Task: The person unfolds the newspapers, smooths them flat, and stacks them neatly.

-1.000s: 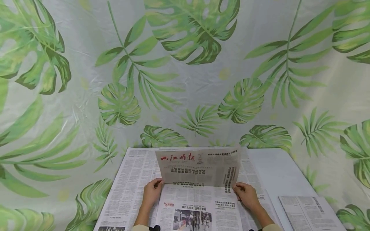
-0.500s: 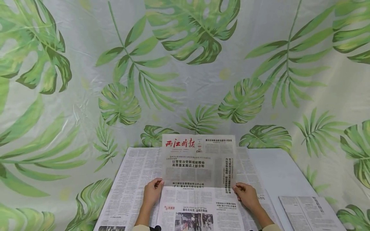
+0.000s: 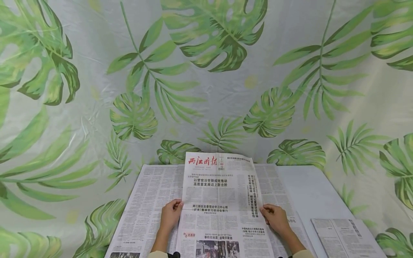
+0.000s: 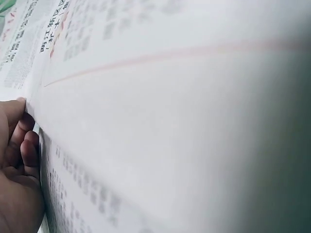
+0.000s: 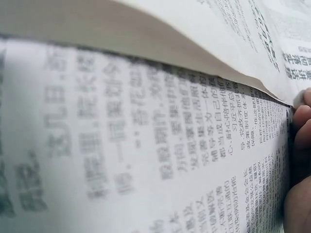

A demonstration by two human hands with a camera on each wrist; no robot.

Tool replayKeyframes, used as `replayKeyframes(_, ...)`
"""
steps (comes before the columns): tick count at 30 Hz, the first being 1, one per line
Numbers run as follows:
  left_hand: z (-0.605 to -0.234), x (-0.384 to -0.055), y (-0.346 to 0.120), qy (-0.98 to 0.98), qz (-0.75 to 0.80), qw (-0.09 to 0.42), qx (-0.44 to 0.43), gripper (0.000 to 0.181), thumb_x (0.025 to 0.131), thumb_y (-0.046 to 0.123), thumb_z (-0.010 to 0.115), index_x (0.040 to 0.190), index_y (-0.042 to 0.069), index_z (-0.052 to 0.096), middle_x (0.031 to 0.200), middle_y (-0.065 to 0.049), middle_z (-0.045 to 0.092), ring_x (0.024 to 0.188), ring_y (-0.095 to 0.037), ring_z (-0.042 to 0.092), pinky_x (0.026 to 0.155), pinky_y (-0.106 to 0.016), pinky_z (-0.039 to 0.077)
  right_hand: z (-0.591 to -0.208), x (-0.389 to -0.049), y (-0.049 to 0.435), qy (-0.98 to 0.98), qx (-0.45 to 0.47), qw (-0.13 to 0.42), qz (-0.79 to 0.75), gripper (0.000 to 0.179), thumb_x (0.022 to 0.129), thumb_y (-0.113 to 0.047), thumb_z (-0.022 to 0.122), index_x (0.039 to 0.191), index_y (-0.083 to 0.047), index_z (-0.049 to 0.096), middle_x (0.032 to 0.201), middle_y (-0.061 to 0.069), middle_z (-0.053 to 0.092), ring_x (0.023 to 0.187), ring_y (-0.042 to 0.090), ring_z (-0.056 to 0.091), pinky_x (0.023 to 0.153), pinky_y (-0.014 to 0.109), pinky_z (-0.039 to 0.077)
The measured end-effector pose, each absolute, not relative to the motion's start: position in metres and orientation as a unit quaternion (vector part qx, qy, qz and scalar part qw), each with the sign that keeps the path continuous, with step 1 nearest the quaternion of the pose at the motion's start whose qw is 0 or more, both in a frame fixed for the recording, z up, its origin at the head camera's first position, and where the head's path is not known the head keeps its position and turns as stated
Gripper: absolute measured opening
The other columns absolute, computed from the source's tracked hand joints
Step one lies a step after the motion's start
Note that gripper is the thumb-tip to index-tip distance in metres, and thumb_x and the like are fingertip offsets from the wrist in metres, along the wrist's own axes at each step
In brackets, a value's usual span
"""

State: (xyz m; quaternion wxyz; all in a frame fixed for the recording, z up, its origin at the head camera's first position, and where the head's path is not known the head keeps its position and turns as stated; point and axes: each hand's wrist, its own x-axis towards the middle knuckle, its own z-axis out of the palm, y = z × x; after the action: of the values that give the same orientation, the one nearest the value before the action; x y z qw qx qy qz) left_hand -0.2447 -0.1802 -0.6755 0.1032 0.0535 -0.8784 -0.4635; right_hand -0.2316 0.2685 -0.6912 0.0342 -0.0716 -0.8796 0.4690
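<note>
A newspaper (image 3: 213,195) with a red masthead stands in the middle of the head view, raised off the sheets beneath it. My left hand (image 3: 170,214) pinches its left edge between thumb and fingers. On the opposite edge, my right hand (image 3: 275,218) pinches the paper the same way. In the left wrist view, the thumb and curled fingers of the left hand (image 4: 19,160) meet at the paper's margin. Only part of the right hand (image 5: 302,145) shows in the right wrist view, at the edge of the lifted page.
Newspaper sheets (image 3: 145,200) cover most of the table. A bare pale strip of tabletop (image 3: 304,186) shows on the right, with a folded newspaper (image 3: 345,236) at its front. Behind the table hangs a leaf-patterned curtain (image 3: 219,89).
The newspaper's top half, folded toward me one second ago, has swung up and back and now lies flatter away from me. Both hands keep their grip in the same places.
</note>
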Motion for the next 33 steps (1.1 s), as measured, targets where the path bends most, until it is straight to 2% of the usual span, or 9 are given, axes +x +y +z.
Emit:
replayKeyframes(8,-0.6769,-0.2450,-0.1799,-0.877,-0.466,0.107,0.058,0.019,0.098,0.019,0.071,0.112,0.009,0.077,0.079,0.006,0.068,0.066,-0.007,0.056,0.062,-0.020,0.047,-0.6897,-0.2298,0.2676,-0.882,-0.083,0.040,0.463,0.028,0.097,-0.027,0.071,0.110,-0.002,0.076,0.077,0.001,0.071,0.055,0.012,0.059,0.050,0.023,0.048)
replayKeyframes(14,-0.6782,-0.2437,-0.1792,-0.878,-0.462,0.118,0.053,0.025,0.096,0.018,0.071,0.121,0.013,0.071,0.074,0.007,0.066,0.059,-0.006,0.052,0.057,-0.021,0.043,-0.6901,-0.2293,0.2686,-0.884,-0.089,0.040,0.458,0.026,0.098,-0.029,0.071,0.104,-0.004,0.078,0.072,-0.001,0.069,0.053,0.011,0.059,0.049,0.023,0.048)
replayKeyframes(19,-0.6779,-0.2422,-0.1792,-0.879,-0.460,0.117,0.032,0.010,0.097,0.013,0.070,0.105,0.016,0.075,0.071,0.006,0.062,0.057,-0.005,0.050,0.056,-0.020,0.042,-0.6883,-0.2291,0.2681,-0.886,-0.095,0.038,0.452,0.024,0.096,-0.028,0.071,0.098,-0.005,0.077,0.068,-0.002,0.066,0.051,0.012,0.057,0.047,0.023,0.046)
replayKeyframes(23,-0.6783,-0.2422,-0.1797,-0.885,-0.454,0.104,0.022,0.011,0.098,0.013,0.069,0.099,0.016,0.079,0.072,0.006,0.062,0.061,-0.005,0.051,0.059,-0.020,0.043,-0.6873,-0.2286,0.2674,-0.885,-0.104,0.035,0.453,0.023,0.095,-0.028,0.072,0.096,-0.005,0.077,0.068,-0.002,0.067,0.051,0.013,0.057,0.047,0.023,0.046)
replayKeyframes(27,-0.6795,-0.2425,-0.1814,-0.889,-0.446,0.098,0.020,0.013,0.099,0.016,0.070,0.105,0.016,0.081,0.074,0.006,0.064,0.064,-0.006,0.053,0.060,-0.020,0.044,-0.6884,-0.2294,0.2660,-0.886,-0.104,0.037,0.450,0.028,0.097,-0.032,0.071,0.100,-0.005,0.078,0.069,-0.002,0.068,0.050,0.013,0.056,0.046,0.024,0.046)
replayKeyframes(33,-0.6797,-0.2439,-0.1834,-0.892,-0.440,0.106,0.009,0.015,0.099,0.018,0.070,0.109,0.019,0.081,0.090,0.004,0.075,0.074,-0.006,0.059,0.068,-0.021,0.049,-0.6884,-0.2327,0.2642,-0.881,-0.112,0.040,0.457,0.032,0.098,-0.034,0.069,0.107,-0.004,0.077,0.073,-0.002,0.071,0.052,0.014,0.059,0.046,0.025,0.048)
